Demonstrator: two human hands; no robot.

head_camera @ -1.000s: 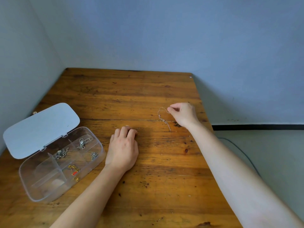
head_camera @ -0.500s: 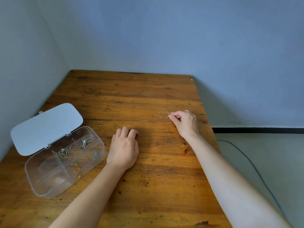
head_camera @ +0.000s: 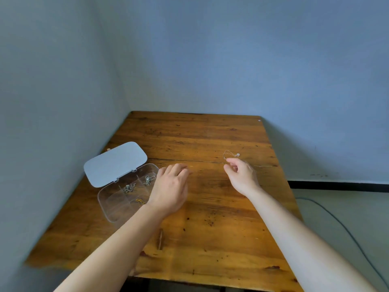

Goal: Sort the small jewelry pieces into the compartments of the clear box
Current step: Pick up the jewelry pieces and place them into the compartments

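Right hand (head_camera: pixel 242 175), its grip loosely open and empty, should pinch the thin chain (head_camera: pixel 230 154) lying just beyond its fingertips, lifting gently.

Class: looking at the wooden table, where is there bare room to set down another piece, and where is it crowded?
Bare wood runs along the far edge of the table, and across the near stretch between the forearms. It is crowded at the left, where the clear box sits under the left hand. The chain lies beyond the right hand.
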